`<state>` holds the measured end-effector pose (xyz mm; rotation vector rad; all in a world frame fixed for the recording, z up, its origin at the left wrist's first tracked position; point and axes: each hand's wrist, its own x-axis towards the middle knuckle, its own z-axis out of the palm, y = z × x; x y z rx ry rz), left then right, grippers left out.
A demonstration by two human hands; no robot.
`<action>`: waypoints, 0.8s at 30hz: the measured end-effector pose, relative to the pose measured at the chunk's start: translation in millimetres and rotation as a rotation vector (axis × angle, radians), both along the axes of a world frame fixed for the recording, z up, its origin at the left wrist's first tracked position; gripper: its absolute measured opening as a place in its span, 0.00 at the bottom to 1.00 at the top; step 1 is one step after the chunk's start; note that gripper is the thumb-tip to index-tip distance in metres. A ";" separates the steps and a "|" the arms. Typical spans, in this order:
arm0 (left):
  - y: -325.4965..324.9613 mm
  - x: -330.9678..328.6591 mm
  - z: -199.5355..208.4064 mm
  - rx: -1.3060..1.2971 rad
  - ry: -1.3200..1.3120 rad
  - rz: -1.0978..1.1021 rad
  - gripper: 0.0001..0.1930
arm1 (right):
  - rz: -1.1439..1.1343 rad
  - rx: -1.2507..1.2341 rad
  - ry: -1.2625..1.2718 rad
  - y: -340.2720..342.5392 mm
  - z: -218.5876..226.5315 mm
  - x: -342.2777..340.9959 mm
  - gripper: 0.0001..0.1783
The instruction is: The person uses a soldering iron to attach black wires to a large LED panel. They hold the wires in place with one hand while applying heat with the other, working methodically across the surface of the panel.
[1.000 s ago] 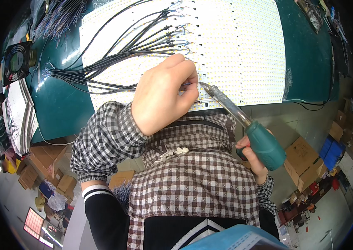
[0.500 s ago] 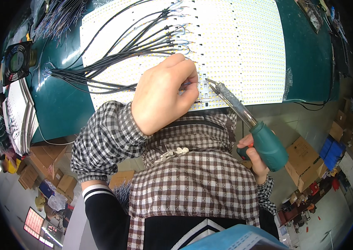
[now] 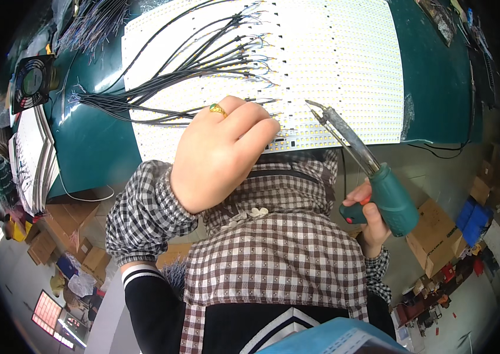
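The left hand (image 3: pixel 223 153) curls over the white panel (image 3: pixel 368 76) at the worker's edge of the green surface (image 3: pixel 93 162), fingertips hidden so I can't tell whether they pinch anything, while the right hand (image 3: pixel 375 227) wraps around a green soldering gun (image 3: pixel 392 197) whose tip reaches over that panel, right of the black cables (image 3: pixel 143 89).

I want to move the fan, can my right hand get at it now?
Probably not: the right hand holds the green-handled soldering tool, and the left hand and black cables lie across the way to the fan.
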<state>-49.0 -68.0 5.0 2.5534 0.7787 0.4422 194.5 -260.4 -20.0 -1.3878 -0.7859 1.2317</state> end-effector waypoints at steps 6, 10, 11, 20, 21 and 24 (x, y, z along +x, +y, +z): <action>0.6 7.6 11.7 0.025 0.104 0.030 0.10 | 0.012 -0.007 -0.008 -7.8 -7.9 4.8 0.28; 0.8 8.6 15.7 -0.156 0.146 0.048 0.09 | -0.018 -0.003 0.005 -7.9 -5.9 1.7 0.26; -0.1 9.7 18.7 -0.182 0.149 0.065 0.09 | -0.027 -0.001 0.010 -7.2 -5.3 0.6 0.25; 22.9 0.3 5.1 -0.756 0.043 0.229 0.05 | -0.012 -0.011 -0.001 -5.9 -4.7 1.3 0.24; 25.6 -0.8 2.1 -0.855 0.031 0.250 0.05 | -0.013 -0.013 -0.005 -3.7 -4.4 0.5 0.24; 27.1 -5.0 -4.0 -1.017 -0.074 0.280 0.05 | -0.006 -0.002 0.000 -3.1 -5.6 1.0 0.23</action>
